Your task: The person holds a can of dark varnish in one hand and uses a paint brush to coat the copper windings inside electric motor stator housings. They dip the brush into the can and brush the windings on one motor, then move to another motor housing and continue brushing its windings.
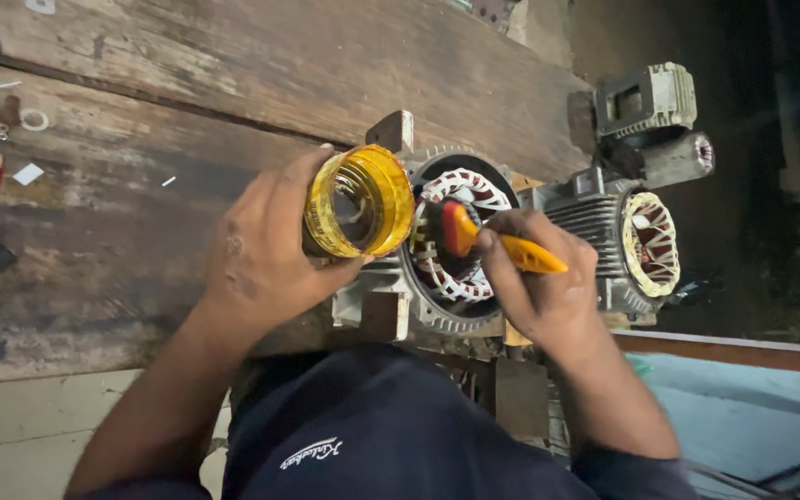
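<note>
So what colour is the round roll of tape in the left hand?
The roll of see-through tape in the left hand is yellow, seen in the head view.

left hand (pixel 266 250) fingers curled closed, right hand (pixel 539 278) fisted, forearms converging

Yellow tape roll (pixel 360 202) upright beside open motor stator (pixel 451 243), orange-handled tool (pixel 493 243) inside
</note>
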Action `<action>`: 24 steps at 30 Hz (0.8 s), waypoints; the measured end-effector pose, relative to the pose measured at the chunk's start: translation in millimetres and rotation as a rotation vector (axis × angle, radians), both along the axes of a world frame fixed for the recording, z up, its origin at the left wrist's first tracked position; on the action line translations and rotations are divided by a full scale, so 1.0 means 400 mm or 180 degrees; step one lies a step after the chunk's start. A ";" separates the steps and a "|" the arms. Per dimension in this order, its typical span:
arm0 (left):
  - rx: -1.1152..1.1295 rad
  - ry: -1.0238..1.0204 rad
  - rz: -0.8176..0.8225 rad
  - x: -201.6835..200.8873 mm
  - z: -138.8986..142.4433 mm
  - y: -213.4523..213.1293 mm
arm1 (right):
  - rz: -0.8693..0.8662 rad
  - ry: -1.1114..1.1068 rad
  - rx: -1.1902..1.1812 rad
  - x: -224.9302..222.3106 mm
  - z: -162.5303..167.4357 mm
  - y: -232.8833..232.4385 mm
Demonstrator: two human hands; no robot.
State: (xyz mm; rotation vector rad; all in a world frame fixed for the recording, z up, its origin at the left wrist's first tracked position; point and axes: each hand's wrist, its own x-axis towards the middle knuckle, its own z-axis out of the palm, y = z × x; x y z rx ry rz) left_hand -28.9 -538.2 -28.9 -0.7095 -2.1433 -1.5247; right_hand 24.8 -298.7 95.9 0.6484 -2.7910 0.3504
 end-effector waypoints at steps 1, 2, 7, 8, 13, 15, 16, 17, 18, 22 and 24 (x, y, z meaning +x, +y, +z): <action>-0.0006 0.0000 0.0007 0.000 0.005 0.003 | 0.0026 -0.0047 -0.0180 0.003 -0.002 0.009; -0.0021 -0.0004 0.0007 0.003 0.010 0.007 | 0.0032 -0.0226 -0.0239 0.008 -0.004 0.019; -0.0057 0.0134 0.0057 0.011 0.041 0.039 | -0.0322 -0.0225 -0.0831 0.036 -0.018 0.073; -0.0091 0.0151 0.0062 0.014 0.047 0.046 | -0.0294 -0.0300 -0.0779 0.036 -0.025 0.087; -0.0295 -0.0119 0.0222 0.033 0.077 0.098 | -0.0691 -0.0431 -0.1455 0.016 -0.068 0.197; -0.0342 -0.0081 0.0253 0.039 0.088 0.115 | -0.0586 -0.0492 -0.2328 0.011 -0.098 0.242; -0.0360 -0.0099 0.0241 0.043 0.096 0.127 | -0.0538 -0.0525 -0.2777 0.011 -0.113 0.263; -0.0376 -0.0109 0.0225 0.046 0.103 0.141 | -0.0455 -0.0553 -0.2504 0.003 -0.127 0.285; -0.0390 -0.0165 0.0264 0.051 0.111 0.157 | -0.0379 -0.0567 -0.2234 -0.008 -0.142 0.305; -0.0346 -0.0359 0.0412 0.074 0.143 0.224 | -0.0372 -0.0644 -0.3342 -0.007 -0.181 0.398; -0.0326 -0.0452 0.0510 0.091 0.156 0.254 | -0.0372 -0.0901 -0.3506 -0.008 -0.222 0.424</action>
